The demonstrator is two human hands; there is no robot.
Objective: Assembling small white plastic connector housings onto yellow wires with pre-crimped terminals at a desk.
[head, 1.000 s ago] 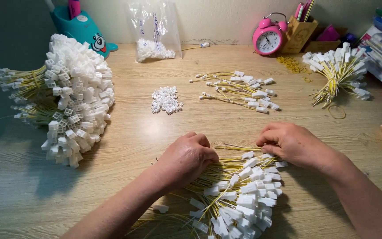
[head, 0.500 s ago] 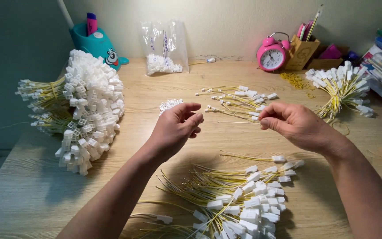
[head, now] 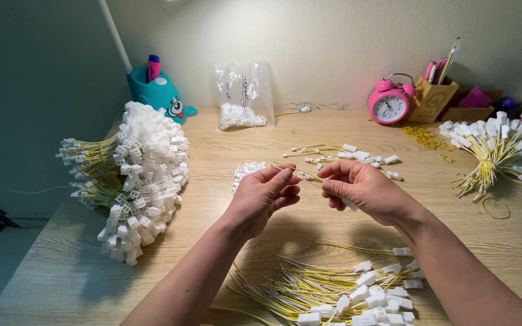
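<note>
Left hand: left hand [head: 265,192] was raised above the wooden desk [head: 225,241], just left of frame centre; thumb and fingertips were pinched shut on the near end of a thin yellow wire [head: 300,173].
Right hand: right hand [head: 360,188] was at 3 o'clock from the left, nearly touching it; its fingers were closed on the same wire, a small white piece showing under the palm.
Wire: held in the air between both hands, tilted, its free end pointing toward 10 o'clock.
Loose pile: yellow wires with white plugs [head: 345,293] lay at 6 o'clock, below the hands.
Small heap: white connectors [head: 246,171] lay just behind the left hand, at 11 o'clock.
Scattered leads: a few finished leads [head: 348,155] lay at 12 o'clock.
Big bundle: large tied bundle [head: 140,172] lay at 9 o'clock, well apart.
Second bundle: smaller bundle [head: 490,154] lay at 2 o'clock.
Back edge: plastic bag [head: 244,93], pink alarm clock [head: 389,104], teal pen holder [head: 159,90].
</note>
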